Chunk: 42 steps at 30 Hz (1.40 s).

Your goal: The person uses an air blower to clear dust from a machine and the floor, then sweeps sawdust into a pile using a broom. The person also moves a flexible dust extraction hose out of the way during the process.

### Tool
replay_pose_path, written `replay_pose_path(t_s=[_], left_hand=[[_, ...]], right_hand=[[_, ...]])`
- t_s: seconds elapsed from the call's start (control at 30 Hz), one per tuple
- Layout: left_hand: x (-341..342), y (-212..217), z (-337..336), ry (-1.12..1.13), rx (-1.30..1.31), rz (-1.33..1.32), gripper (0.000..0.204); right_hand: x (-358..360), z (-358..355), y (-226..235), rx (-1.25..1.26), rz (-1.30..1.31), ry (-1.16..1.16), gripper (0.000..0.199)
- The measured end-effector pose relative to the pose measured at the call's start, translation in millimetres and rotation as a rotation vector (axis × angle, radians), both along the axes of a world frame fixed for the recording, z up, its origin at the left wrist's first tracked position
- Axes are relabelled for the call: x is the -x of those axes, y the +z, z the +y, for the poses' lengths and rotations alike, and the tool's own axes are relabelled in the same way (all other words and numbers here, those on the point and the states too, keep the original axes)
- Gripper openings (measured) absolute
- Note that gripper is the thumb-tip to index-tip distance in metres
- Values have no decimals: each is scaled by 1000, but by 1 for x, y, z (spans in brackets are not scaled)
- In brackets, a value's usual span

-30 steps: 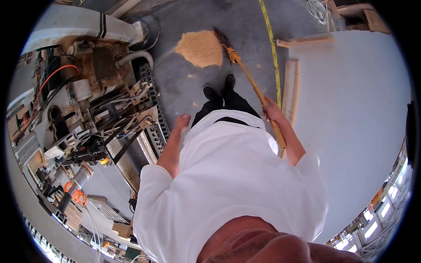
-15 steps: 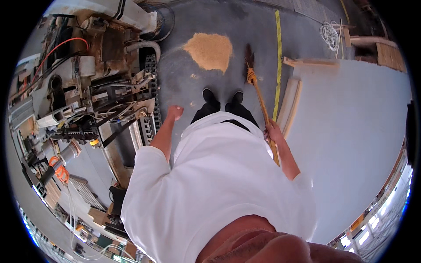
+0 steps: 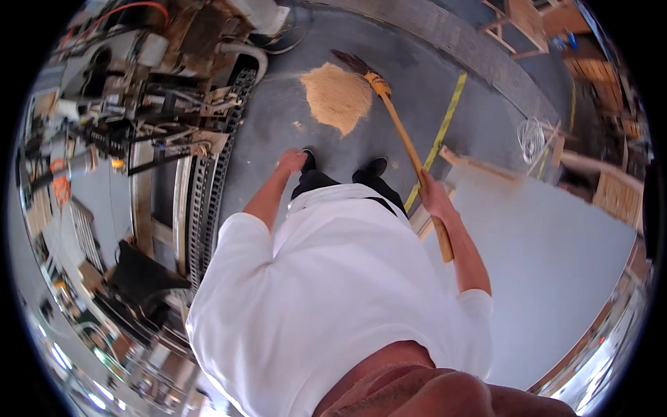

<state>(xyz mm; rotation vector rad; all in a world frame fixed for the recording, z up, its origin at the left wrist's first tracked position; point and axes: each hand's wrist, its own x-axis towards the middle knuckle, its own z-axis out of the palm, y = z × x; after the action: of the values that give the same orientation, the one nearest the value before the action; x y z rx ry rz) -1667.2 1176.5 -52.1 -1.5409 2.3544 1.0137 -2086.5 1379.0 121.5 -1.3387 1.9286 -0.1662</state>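
Observation:
My right hand [image 3: 436, 196] is wrapped round the wooden handle of a broom [image 3: 403, 134]. Its dark bristle head [image 3: 351, 62], below a yellow-orange binding, reaches the far right edge of a sawdust pile [image 3: 336, 97] on the grey floor. Whether the bristles press on the floor or hover just above it is hard to make out. The handle's end sticks out behind my right hand, beside my forearm. On the other side, my left hand [image 3: 292, 160] hangs empty with its fingers curled in, over the floor by my left shoe.
A machine with a black cable chain [image 3: 229, 149] runs along the left. To the right lies a large pale panel [image 3: 528, 257], with wooden strips [image 3: 479, 165] at its far edge. Yellow tape [image 3: 446, 119] marks the floor. A coiled white cable [image 3: 531, 141] lies farther right.
The broom head has swung forward and left, from the floor right of the sawdust to the pile's far edge. My left hand has come forward and inward. The view has turned.

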Motion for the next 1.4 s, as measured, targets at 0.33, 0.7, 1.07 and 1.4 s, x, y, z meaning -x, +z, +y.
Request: replay_pose_path(t_s=[0.33, 0.7, 1.07, 1.4], left_hand=[[42, 8, 156, 493, -259, -51, 36], [106, -30, 188, 404, -737, -338, 31], [331, 38, -316, 464, -115, 164, 37], [538, 24, -448, 337, -191, 196, 36]], right_hand=[[43, -259, -62, 43, 259, 793, 38], [152, -342, -88, 26, 124, 905, 54], [343, -383, 36, -109, 34, 463, 46], [523, -457, 36, -295, -301, -68, 63]])
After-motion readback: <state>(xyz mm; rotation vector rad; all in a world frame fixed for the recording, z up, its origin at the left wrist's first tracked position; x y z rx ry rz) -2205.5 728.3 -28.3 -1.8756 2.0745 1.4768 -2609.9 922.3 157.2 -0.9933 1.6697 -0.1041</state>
